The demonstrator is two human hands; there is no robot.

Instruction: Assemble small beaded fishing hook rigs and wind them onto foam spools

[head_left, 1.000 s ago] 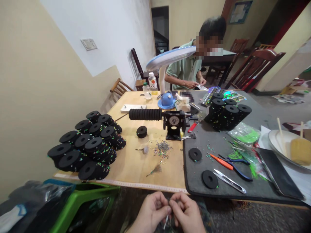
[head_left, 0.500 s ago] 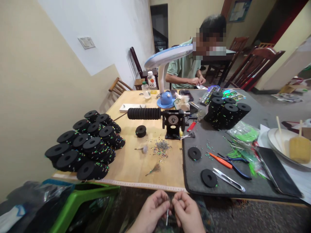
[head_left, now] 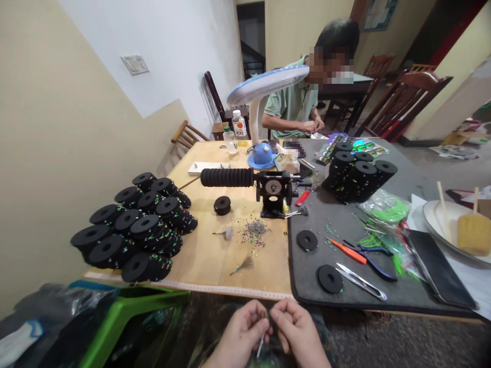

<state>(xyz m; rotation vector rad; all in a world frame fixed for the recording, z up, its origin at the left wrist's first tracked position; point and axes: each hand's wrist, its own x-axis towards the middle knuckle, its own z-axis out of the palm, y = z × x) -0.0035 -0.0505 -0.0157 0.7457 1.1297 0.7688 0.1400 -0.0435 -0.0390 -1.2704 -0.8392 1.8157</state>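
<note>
My left hand (head_left: 247, 327) is closed in a pinch below the table's front edge, with a thin whitish stick (head_left: 260, 346) pointing down from its fingers. Close beside it, my right hand (head_left: 289, 324) is also pinched, and whatever its fingertips hold is too small to make out. Beyond the hands lie a bundle of fine bristles (head_left: 243, 264) and a pile of small beads (head_left: 254, 232) on the wooden tabletop (head_left: 207, 250). Two black foam discs, one nearer (head_left: 329, 279) and one farther (head_left: 307, 240), lie on the grey mat (head_left: 310, 281).
Stacks of black foam discs (head_left: 126, 220) stand at the left, more (head_left: 358, 171) at the back right. A black winding device (head_left: 273, 191) and a lamp (head_left: 262, 155) are mid-table. Scissors (head_left: 362, 283), pliers (head_left: 378, 263) and a plate (head_left: 431, 217) lie right. A person (head_left: 291, 110) sits opposite.
The whitish stick in my left hand has tilted, its lower end shifting left. My hands stay close together, with the fingertips slightly farther apart.
</note>
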